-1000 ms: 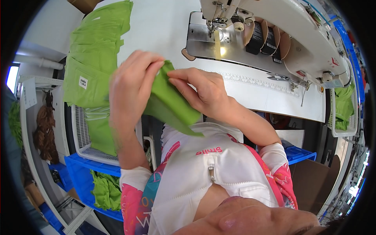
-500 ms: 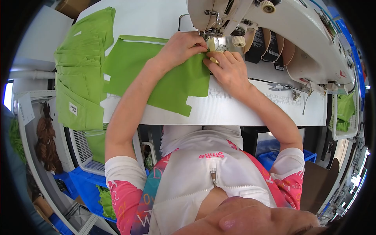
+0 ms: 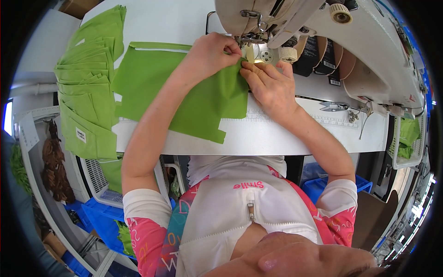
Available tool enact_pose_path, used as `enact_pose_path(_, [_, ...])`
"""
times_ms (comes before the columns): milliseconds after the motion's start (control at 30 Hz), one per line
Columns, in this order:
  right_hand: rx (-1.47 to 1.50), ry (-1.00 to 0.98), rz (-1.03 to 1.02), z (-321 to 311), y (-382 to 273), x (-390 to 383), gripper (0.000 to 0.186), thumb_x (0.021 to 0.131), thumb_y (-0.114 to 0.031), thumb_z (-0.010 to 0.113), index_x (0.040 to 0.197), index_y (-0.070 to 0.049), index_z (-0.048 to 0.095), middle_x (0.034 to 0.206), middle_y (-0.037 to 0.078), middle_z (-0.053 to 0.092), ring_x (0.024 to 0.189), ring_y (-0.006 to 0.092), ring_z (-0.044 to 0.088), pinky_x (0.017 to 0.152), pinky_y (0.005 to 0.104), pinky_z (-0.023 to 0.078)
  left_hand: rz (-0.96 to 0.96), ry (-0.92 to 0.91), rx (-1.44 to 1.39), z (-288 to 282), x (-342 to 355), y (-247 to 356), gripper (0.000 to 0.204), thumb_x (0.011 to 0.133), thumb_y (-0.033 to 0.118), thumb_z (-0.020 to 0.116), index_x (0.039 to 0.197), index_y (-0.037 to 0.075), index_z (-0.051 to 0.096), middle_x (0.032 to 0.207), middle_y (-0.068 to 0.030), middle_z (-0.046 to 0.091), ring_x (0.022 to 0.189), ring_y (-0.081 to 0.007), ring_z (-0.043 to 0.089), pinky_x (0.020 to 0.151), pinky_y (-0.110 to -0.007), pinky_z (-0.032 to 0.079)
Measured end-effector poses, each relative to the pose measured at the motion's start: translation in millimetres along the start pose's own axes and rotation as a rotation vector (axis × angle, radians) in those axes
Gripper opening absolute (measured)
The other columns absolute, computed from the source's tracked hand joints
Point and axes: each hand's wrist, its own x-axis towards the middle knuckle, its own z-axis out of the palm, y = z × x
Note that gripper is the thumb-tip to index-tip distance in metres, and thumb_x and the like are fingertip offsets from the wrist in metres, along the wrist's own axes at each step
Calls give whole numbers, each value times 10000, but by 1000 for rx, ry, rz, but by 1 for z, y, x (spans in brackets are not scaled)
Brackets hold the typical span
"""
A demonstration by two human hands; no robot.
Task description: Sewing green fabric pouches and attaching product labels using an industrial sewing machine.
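Cloth [image 3: 152, 81] lies on the surface [image 3: 277, 144], right of the pile [image 3: 87, 99] and left of the snips [image 3: 334, 106]; the machine [image 3: 364, 53] stands behind the snips. A basket [image 3: 96, 179] sits below the pile.

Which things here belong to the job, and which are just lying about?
Likely the job:
- green panel, under left hand and right hand
- sewing machine
- matching green stack

Likely lying about:
- snips, untouched
- brown bundle, far left
- cardboard box, upper left

Left hand [image 3: 213, 53] is pinched; right hand [image 3: 273, 85] sits close beside it, fingers bent; both elbows flexed
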Motion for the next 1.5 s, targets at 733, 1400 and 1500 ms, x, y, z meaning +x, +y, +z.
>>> enact_pose_path(733, [-55, -129, 31, 1, 2, 11, 136, 698, -105, 588, 825, -65, 559, 1005, 79, 659, 818, 175, 584, 733, 387, 396, -53, 73, 118, -7, 10, 3, 189, 686, 202, 635, 770, 42, 692, 728, -76, 681, 677, -227, 649, 677, -317, 490])
enact_pose_path(1400, [-65, -143, 89, 10, 9, 11, 220, 665, -74, 625, 884, -63, 602, 970, 7, 671, 853, 166, 591, 549, 284, 492, -47, 93, 70, -4, 29, -17, 247, 631, 238, 657, 785, 47, 684, 739, -82, 679, 715, -264, 643, 696, -348, 498])
enact_pose_path(1500, [-62, -138, 87, 10, 9, 10, 231, 660, -75, 629, 890, -63, 610, 955, 8, 672, 846, 172, 590, 545, 286, 494, -69, 80, 68, -4, 30, -19, 253, 625, 234, 662, 789, 44, 685, 751, -92, 681, 722, -266, 644, 699, -344, 497])
